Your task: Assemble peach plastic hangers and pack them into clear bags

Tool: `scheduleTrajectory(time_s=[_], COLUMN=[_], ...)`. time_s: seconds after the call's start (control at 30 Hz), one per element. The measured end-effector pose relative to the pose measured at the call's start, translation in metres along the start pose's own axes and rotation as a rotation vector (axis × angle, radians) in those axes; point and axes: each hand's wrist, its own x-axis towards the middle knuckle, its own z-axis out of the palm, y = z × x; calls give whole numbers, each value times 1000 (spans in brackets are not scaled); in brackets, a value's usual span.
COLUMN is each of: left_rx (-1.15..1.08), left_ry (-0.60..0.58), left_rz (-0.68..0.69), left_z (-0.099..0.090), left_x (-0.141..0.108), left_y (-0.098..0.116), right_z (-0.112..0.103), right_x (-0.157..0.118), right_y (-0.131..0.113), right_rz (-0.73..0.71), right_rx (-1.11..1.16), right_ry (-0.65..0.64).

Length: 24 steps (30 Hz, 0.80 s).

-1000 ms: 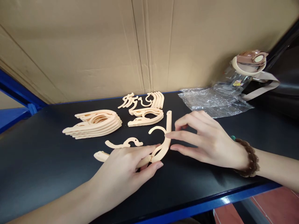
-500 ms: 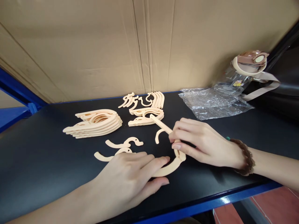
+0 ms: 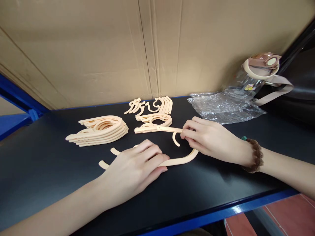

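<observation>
**The far arm (image 3: 169,129) of the folding hanger (image 3: 183,160) has been swung from about 10 o'clock to 9 o'clock**

Since the preceding frame, the near arm (image 3: 174,162) has also been raised away from the table edge, and the loose hook pieces (image 3: 103,165) have been largely covered by the left hand (image 3: 137,164). Directions are read with 12 o'clock away from the person.

The folding hanger is held between the two hands, at 3 o'clock from the left hand and at 9 to 8 o'clock from the right hand (image 3: 211,137). The near arm is pinched between the thumb and fingers of the left hand. The hanger's middle is gripped by the bunched fingers of the right hand; the joint there is hidden.

The long axis of each arm is laid roughly along the 9-to-3 o'clock line. The far arm's holed tip is pointed just past 9 o'clock and is seen across the front of the smaller hanger stack (image 3: 145,127); contact cannot be determined. The near arm is curved upward at its 3 o'clock end. The hook (image 3: 176,139) is set between the arms, with its free end directed to 5 o'clock.

The larger hanger stack (image 3: 98,134) is located at 10 o'clock from the left hand. Clear plastic bags (image 3: 228,111) are laid at 1 o'clock from the right hand, near a bottle (image 3: 251,85).
</observation>
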Motion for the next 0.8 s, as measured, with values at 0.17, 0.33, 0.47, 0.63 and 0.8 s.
scheduleTrajectory(time_s=[0.17, 0.33, 0.47, 0.63, 0.8], left_rx=[25, 31, -31, -59, -106], left_ry=[26, 9, 21, 18, -22], left_rz=[-33, -65, -105, -119, -177], left_z=[3, 5, 5, 5, 4], left_x=[-1, 0, 0, 0, 0], left_y=[-3, -3, -4, -5, -3], right_z=[3, 4, 4, 4, 5], right_x=[0, 1, 1, 2, 1], right_y=[3, 2, 3, 2, 3], right_rz=[4, 31, 37, 45, 50], right_rx=[-44, -84, -77, -33, -34], right_ry=[3, -22, -25, -45, -58])
